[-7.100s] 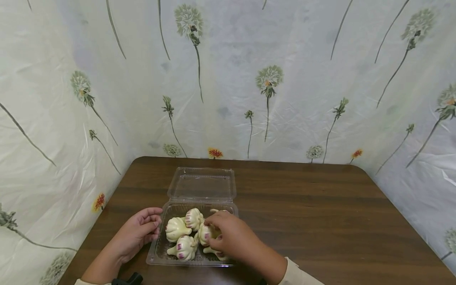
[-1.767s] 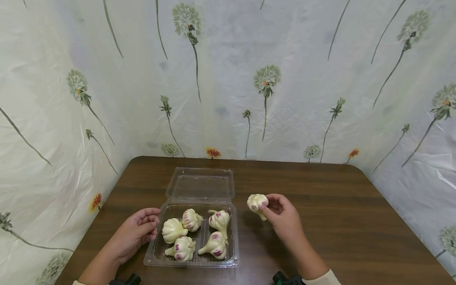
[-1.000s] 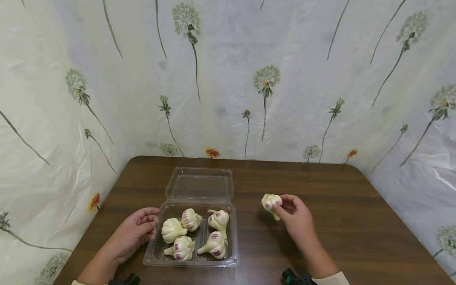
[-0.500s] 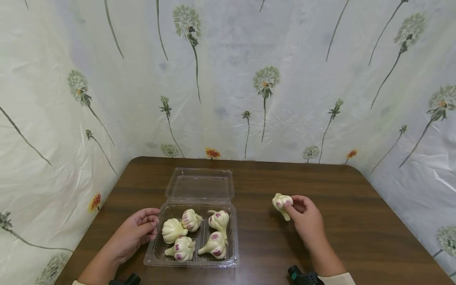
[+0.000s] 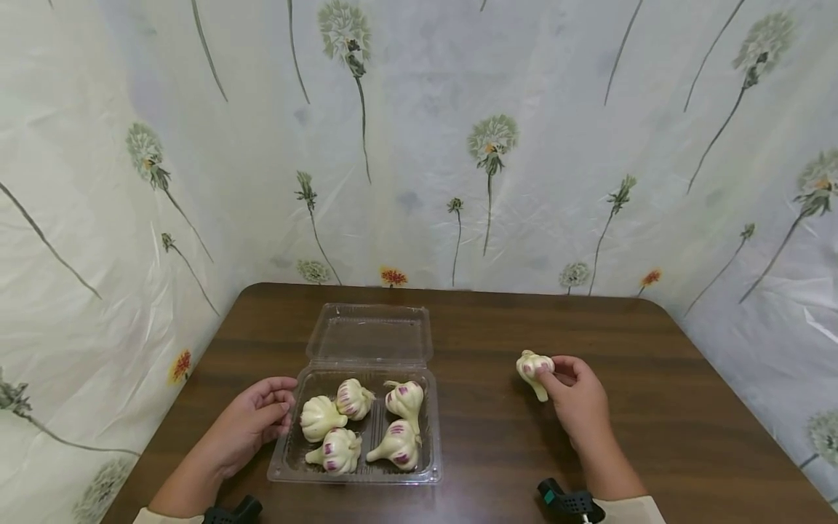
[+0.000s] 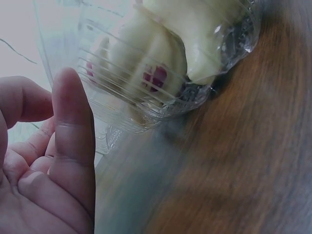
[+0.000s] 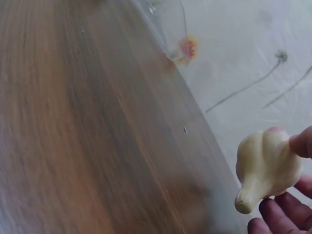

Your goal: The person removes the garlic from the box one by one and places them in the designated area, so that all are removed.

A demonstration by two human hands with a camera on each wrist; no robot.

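Observation:
A clear plastic clamshell container (image 5: 356, 478) lies with its lid (image 5: 369, 335) folded back on the table. Several pale garlic bulbs with purple marks sit inside, among them one at the front left (image 5: 337, 451) and one at the front right (image 5: 396, 445). Beside the container's left wall rests my left hand (image 5: 252, 426), fingers loosely bent; the left wrist view shows no item between thumb (image 6: 73, 126) and fingers. To the right, my right hand (image 5: 579, 397) pinches one garlic bulb (image 5: 533, 370) by its side, stem pointing down, apparently just above the table.
The brown wooden table (image 5: 628, 451) has rounded far corners. A pale flower-printed sheet (image 5: 419, 145) hangs behind it and along both sides. Dark devices are strapped to the left wrist (image 5: 236, 511) and right wrist (image 5: 571, 502).
My right hand has taken a garlic bulb out of the container and carried it rightward, still drifting right over the last second. My left hand has stayed by the container's left side.

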